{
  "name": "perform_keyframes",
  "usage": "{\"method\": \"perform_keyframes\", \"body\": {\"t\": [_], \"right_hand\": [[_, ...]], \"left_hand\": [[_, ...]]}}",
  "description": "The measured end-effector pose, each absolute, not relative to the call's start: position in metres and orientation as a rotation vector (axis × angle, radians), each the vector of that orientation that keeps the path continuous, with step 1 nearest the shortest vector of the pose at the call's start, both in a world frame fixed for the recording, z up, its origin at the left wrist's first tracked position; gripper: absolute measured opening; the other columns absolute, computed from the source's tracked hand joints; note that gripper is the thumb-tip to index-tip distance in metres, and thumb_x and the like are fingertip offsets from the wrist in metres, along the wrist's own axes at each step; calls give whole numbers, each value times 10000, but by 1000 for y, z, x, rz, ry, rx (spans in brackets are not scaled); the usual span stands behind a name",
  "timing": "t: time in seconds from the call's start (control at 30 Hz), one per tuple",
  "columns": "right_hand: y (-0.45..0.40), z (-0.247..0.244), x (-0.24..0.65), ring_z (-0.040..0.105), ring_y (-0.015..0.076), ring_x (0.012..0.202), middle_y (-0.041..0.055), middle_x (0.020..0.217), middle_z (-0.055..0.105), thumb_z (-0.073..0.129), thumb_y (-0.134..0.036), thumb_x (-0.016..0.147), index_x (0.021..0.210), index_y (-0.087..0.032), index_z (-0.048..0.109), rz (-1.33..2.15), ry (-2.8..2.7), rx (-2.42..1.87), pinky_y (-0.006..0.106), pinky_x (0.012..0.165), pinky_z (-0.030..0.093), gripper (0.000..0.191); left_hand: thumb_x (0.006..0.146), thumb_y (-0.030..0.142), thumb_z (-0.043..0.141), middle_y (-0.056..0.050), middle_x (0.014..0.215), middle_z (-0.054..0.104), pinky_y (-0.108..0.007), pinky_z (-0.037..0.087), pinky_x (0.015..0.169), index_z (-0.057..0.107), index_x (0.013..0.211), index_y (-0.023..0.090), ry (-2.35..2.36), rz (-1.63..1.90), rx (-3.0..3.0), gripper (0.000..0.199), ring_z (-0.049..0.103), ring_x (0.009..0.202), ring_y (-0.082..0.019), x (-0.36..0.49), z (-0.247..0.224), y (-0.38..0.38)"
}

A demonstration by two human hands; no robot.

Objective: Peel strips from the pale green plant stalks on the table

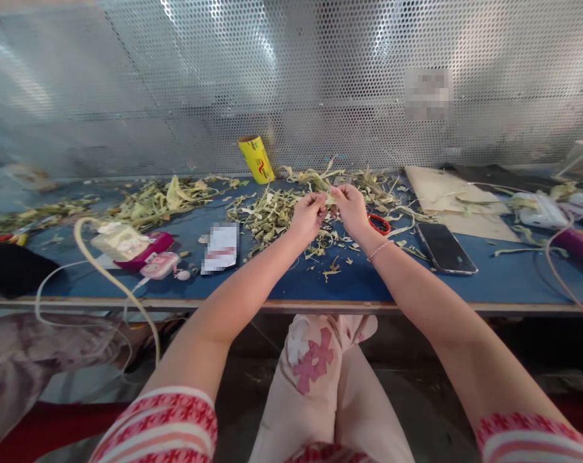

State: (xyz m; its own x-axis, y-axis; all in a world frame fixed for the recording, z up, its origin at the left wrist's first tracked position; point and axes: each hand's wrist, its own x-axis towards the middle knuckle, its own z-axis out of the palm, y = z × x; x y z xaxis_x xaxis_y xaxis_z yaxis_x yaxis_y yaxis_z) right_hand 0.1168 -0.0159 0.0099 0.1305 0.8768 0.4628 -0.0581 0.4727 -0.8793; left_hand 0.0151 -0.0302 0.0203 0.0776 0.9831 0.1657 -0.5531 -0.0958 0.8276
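Note:
Both hands meet above a pile of dried, pale green plant strips (267, 215) on the blue table (291, 289). My left hand (311, 212) has its fingers pinched on one end of a small pale plant piece (329, 200). The fingers of my right hand (348, 204) are closed on the same piece from the other side. Just beside my right wrist lies a red ring-shaped handle (380, 224), partly hidden by the wrist. Short loose scraps (333, 269) are scattered below the hands.
A yellow tube (257, 159) stands tilted near the perforated metal wall (291, 83). Phones lie left (221, 249) and right (446, 248). Cardboard (453, 193) is at the back right. Left are another strip pile (159, 199), a pink device (160, 265) and a cable (122, 292).

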Motion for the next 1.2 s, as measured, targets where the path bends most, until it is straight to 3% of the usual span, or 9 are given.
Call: {"method": "perform_keyframes", "body": {"t": [0.2, 0.67, 0.9, 1.2], "right_hand": [[-18, 8, 111, 362, 76, 317, -103, 380, 398, 665, -570, 713, 668, -230, 435, 799, -1191, -791, 235, 342, 296, 413], [-22, 9, 106, 356, 74, 315, -114, 375, 370, 692, -521, 701, 664, -230, 422, 817, -1047, -768, 235, 335, 295, 399], [-20, 11, 111, 325, 64, 317, -115, 368, 326, 660, -529, 739, 645, -226, 406, 863, -1030, -824, 224, 339, 269, 406], [-20, 10, 114, 440, 87, 351, -63, 456, 472, 539, -604, 801, 666, -216, 446, 906, -1255, -925, 230, 364, 374, 421]], "left_hand": [[836, 62, 558, 68, 452, 383, -153, 275, 439, 487, 567, 129, 616, 1434, 895, 286, 354, 412, -16, 16, 21, -28], [858, 94, 527, 77, 435, 382, -186, 229, 444, 488, 623, 141, 705, 1481, 1033, 243, 328, 409, -31, 15, 22, -23], [812, 277, 628, 65, 496, 462, -211, 329, 509, 523, 690, 171, 789, 1596, 1551, 193, 412, 459, -55, 5, 15, -19], [830, 230, 584, 55, 529, 486, -232, 378, 539, 512, 711, 198, 933, 1655, 1894, 143, 472, 493, -79, -5, 16, -20]]}}
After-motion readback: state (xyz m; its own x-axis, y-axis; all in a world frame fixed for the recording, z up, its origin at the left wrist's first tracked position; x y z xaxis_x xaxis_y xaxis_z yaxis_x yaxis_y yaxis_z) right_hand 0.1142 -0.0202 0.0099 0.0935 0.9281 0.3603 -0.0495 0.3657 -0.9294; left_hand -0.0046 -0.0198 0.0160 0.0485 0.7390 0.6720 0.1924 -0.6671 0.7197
